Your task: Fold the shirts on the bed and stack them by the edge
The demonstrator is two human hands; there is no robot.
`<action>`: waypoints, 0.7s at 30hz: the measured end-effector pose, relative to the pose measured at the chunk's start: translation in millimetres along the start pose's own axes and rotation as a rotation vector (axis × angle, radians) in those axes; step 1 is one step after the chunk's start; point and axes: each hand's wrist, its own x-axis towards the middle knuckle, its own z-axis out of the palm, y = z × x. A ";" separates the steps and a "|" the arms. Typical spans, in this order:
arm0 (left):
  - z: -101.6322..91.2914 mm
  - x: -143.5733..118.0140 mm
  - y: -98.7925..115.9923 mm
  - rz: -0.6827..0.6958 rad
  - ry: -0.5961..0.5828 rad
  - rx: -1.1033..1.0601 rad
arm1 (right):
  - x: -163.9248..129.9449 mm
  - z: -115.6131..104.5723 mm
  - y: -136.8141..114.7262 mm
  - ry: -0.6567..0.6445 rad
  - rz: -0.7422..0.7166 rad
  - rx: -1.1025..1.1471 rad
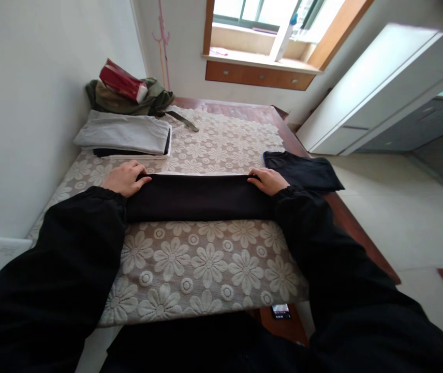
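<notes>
Both hands, left hand [125, 177] and right hand [268, 181], are laid flat, fingers loosely curled, on a folded black garment [198, 197]; its far edge is hidden.

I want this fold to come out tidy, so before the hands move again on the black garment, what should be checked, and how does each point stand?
1. Left hand on the left end of the black folded garment: ok.
2. Right hand on its right end: ok.
3. Garment lying flat and straight on the lace tablecloth: ok.
4. Far edge even along its length: ok.
5. Layers underneath aligned: cannot tell.
6. Apart from the dark garment at the table edge: cannot tell, they look close.
</notes>
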 end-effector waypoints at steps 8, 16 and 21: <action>-5.9 -0.7 1.0 -0.018 -0.038 0.021 | -0.7 -7.1 0.7 -0.092 0.031 -0.083; 2.0 1.0 -8.3 0.040 0.057 -0.015 | 0.1 -4.4 0.7 -0.057 0.099 -0.056; 15.9 4.2 -14.2 0.057 0.107 -0.067 | -0.4 2.8 -2.3 -0.017 0.124 -0.029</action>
